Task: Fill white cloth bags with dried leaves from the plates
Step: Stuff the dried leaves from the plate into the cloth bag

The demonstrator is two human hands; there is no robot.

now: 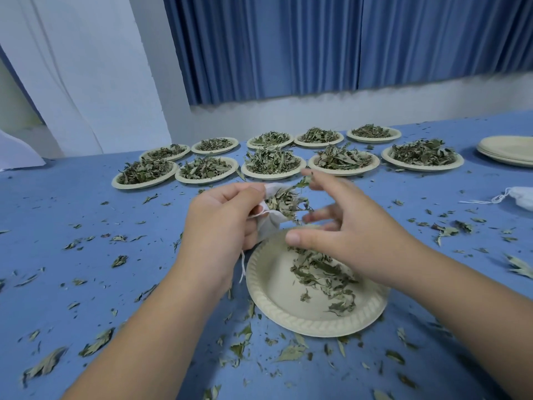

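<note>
Mid-fill at frame centre, the left hand (222, 220) grips the white cloth bag (272, 223) above the near plate (277, 301) while the right hand (352, 229), fingers spread loose, tucks dried leaves (284, 202) in; next, probably scooping the plate's remainder.

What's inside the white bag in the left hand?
Dried leaves crowd the open mouth of the white bag, some sticking out. The left hand covers its lower part, so fill depth is hidden.

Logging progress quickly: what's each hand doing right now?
Left hand: gripping the small white cloth bag, full of dried green leaves.
Right hand: open, fingers spread, holding nothing.
</note>
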